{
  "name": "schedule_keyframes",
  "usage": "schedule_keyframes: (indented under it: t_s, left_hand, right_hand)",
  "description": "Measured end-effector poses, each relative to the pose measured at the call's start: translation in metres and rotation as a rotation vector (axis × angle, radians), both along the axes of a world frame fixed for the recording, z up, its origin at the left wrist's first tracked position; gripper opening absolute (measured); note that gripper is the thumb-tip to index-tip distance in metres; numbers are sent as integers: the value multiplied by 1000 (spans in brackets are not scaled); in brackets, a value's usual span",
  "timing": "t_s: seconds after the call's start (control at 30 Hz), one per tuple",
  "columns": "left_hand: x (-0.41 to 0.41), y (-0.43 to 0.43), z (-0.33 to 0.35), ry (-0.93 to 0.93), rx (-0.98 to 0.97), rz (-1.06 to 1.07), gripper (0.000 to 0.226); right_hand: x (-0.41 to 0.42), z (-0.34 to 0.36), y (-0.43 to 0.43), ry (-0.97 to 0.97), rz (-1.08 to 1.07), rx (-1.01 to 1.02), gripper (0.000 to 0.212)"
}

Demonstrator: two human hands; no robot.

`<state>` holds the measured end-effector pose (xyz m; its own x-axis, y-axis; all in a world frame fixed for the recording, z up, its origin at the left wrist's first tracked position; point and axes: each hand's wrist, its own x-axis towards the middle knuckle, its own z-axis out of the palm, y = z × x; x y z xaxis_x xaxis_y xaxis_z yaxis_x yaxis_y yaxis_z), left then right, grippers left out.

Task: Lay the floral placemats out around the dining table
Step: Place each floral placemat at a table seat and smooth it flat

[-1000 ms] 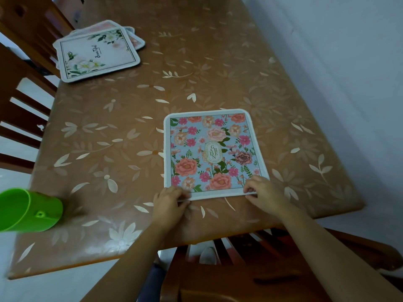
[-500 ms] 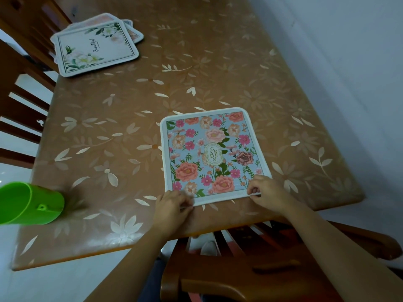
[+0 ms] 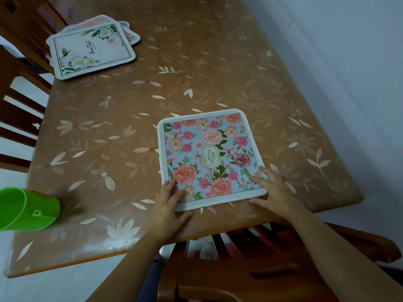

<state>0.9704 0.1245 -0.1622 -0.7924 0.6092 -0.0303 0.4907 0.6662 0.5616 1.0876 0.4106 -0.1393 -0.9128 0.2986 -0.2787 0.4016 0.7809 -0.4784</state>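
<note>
Tabletop (image 3: 196,73) is spreading out before you under a glossy brown cover printed with pale leaves and daisies, and its right side is running close along a pale wall (image 3: 338,62). One wooden chair (image 3: 239,275) is sitting at the near edge beneath your arms, and another slatted chair (image 3: 19,83) is standing at the left. A green cup (image 3: 26,209) is sitting at the near left edge, well apart from the mats. At the far left corner, a stack of placemats (image 3: 91,51) is lying with a white one bearing script lettering on top. The blue floral placemat (image 3: 209,155) is lying flat near the edge closest to you, toward the right. Your left grip (image 3: 169,201) is resting on its near left corner, fingers straight and apart, thumb lying on the tabletop beside the border. Your right grip (image 3: 272,190) is pressing the near right corner the same way, fingers spread flat, thumb stretching along the mat's front edge. Neither grip is clamping anything.
</note>
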Motion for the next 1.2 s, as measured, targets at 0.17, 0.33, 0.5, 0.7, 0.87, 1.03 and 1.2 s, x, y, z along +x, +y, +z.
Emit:
schedule_keyframes:
  t_s: [0.17,0.33,0.5,0.7,0.87,1.03,1.2]
  left_hand:
    - [1,6,-2,13,12,-12,60]
    - [2,9,-2,16,22,0,56]
    - [0,9,0,19,56,-28,50]
    - [1,5,2,101,84,-70,35]
    - [5,1,1,109,98,-67,23]
    - [8,0,0,64,39,-63,19]
    - [8,0,3,47,-22,-51,16]
  right_hand:
    - [-3,-1,-2,14,-6,21,66]
    - [-3,-2,-1,38,-15,19,64]
    - [-2,-1,-1,64,6,43,53]
    - [-1,0,-8,111,83,119,27]
    - [-3,0,-11,100,143,91,14]
    - [-4,1,-10,52,138,45,10]
    - [-3,4,-11,30,155,30,6]
